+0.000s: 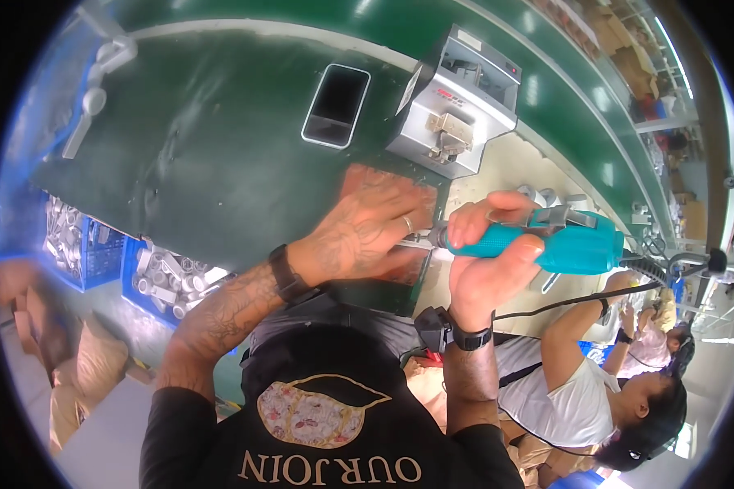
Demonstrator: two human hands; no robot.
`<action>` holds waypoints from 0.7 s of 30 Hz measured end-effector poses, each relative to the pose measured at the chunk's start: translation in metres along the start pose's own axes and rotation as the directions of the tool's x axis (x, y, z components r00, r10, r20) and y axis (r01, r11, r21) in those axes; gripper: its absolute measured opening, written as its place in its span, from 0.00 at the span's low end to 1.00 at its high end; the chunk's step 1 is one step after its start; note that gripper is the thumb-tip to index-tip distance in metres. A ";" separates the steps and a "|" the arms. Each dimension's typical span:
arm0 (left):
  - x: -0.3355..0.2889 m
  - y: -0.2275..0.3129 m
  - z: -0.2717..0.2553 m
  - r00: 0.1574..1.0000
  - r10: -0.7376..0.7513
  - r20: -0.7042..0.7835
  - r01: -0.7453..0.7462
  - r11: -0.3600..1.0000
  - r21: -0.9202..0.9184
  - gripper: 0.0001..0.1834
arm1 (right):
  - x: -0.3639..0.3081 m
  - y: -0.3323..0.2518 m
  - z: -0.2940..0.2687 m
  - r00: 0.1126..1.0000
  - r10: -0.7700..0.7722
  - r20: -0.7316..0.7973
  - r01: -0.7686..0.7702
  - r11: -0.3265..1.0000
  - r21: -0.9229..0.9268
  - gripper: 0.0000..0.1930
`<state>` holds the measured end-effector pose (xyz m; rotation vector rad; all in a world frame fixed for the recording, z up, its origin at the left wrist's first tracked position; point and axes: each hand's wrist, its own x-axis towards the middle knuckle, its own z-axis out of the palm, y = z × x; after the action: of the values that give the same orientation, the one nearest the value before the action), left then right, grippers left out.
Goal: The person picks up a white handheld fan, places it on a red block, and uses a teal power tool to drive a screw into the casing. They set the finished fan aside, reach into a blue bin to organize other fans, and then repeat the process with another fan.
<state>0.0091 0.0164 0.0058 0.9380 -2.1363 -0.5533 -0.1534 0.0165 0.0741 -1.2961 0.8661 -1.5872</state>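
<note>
My right hand [493,248] wraps round a teal electric screwdriver [583,246], which lies nearly level with its tip toward the left. My left hand [371,224], with a ring on one finger, is closed at the tip, over a reddish mat [363,179] at the bench edge. Its fingers pinch a small metal part [420,240], mostly hidden by them. The screwdriver's nose meets this part or stops just short of it; I cannot tell which.
A grey box-shaped screw feeder [457,106] stands beyond my hands, with a phone [336,106] left of it on the green bench [220,138]. Blue crates [98,253] of metal parts stand at left. A black cable [575,303] trails right, near a co-worker [571,383].
</note>
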 end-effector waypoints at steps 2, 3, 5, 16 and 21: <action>0.000 0.000 0.000 1.000 0.001 0.006 -0.001 1.000 0.001 0.25 | -0.001 0.002 0.001 1.000 0.012 -0.001 -0.012 1.000 -0.028 0.40; -0.001 0.000 -0.001 1.000 -0.001 0.007 0.001 1.000 0.000 0.25 | -0.001 0.003 0.001 1.000 0.014 -0.001 -0.014 0.999 -0.029 0.40; -0.001 -0.001 -0.001 1.000 -0.009 0.016 0.009 1.000 -0.022 0.24 | -0.001 0.004 0.002 1.000 0.015 -0.020 -0.016 0.999 -0.043 0.40; 0.007 0.002 -0.003 0.991 0.100 -0.093 -0.096 0.994 0.044 0.20 | 0.000 0.005 -0.001 1.000 0.023 0.005 -0.023 0.999 -0.027 0.40; 0.006 -0.001 0.002 0.992 0.078 -0.103 -0.081 0.996 -0.023 0.19 | 0.002 0.006 -0.004 0.999 0.025 0.041 -0.024 0.999 -0.039 0.41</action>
<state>0.0053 0.0112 0.0070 0.8438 -2.0598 -0.4835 -0.1566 0.0125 0.0680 -1.3358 0.8875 -1.5265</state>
